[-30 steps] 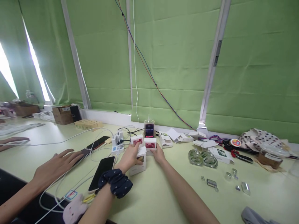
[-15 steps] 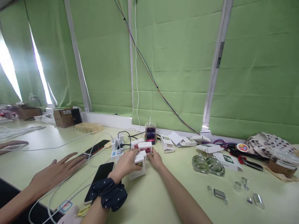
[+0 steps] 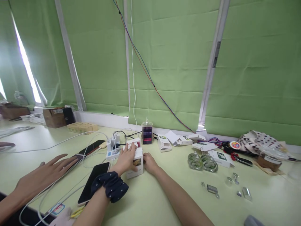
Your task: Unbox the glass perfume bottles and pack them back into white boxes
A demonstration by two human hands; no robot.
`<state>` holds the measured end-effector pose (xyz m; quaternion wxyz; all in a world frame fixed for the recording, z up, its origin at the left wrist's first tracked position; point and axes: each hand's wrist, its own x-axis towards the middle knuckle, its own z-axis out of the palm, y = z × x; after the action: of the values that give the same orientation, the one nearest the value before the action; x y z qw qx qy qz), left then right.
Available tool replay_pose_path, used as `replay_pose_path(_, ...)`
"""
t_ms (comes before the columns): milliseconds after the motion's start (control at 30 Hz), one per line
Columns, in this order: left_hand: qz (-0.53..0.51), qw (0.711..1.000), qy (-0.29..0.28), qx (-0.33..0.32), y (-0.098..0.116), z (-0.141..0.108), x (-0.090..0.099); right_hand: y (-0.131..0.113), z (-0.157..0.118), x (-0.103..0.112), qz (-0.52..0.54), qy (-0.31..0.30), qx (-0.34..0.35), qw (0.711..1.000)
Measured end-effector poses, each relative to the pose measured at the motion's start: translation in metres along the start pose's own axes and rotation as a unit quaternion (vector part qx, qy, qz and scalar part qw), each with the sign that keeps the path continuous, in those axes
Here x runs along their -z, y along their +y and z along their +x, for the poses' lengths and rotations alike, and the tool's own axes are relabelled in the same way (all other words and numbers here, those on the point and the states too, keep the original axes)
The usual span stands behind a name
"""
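Observation:
In the head view, a small white box [image 3: 138, 167] with a food picture on its side stands on the table. My left hand [image 3: 124, 160], with a dark dotted scrunchie at the wrist, grips it from the left. The thumb lies on its front and the fingers reach over the top. Curled fingers of my right hand [image 3: 150, 162] press at the box's right edge; their tips are partly hidden. Just behind lies another small box, white and red [image 3: 137, 142], partly covered by my left fingers. Left of my wrist lies a black-screened phone [image 3: 95, 180].
Another person's hand [image 3: 50, 169] rests by a second phone [image 3: 94, 147] at left. White cables and a power strip [image 3: 113, 153] lie near. Opened white boxes [image 3: 164, 142], clear round containers [image 3: 202, 162], metal cylinders [image 3: 212, 188] and pliers [image 3: 242, 159] are at right.
The red-and-white box has left my right hand and sits behind the other box. My right hand has shifted to the white box's edge. The view has turned slightly right.

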<state>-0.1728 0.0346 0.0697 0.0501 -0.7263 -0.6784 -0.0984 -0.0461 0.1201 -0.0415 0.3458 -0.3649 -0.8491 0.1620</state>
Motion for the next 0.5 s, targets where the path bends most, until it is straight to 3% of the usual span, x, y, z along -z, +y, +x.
replay_pose_path(233,0.001,1.000,0.016,-0.014,-0.001,0.004,0.002,0.010,-0.013,0.026,-0.109,0.109,-0.143,0.978)
replay_pose_path(400,0.052,0.999,0.001,-0.017,-0.002,0.008,0.004,0.036,-0.017,0.046,-0.243,0.115,-0.190,0.944)
replay_pose_path(500,0.076,0.997,0.030,-0.003,0.010,0.004,0.004,0.044,-0.016,0.050,-0.258,0.120,-0.212,0.935)
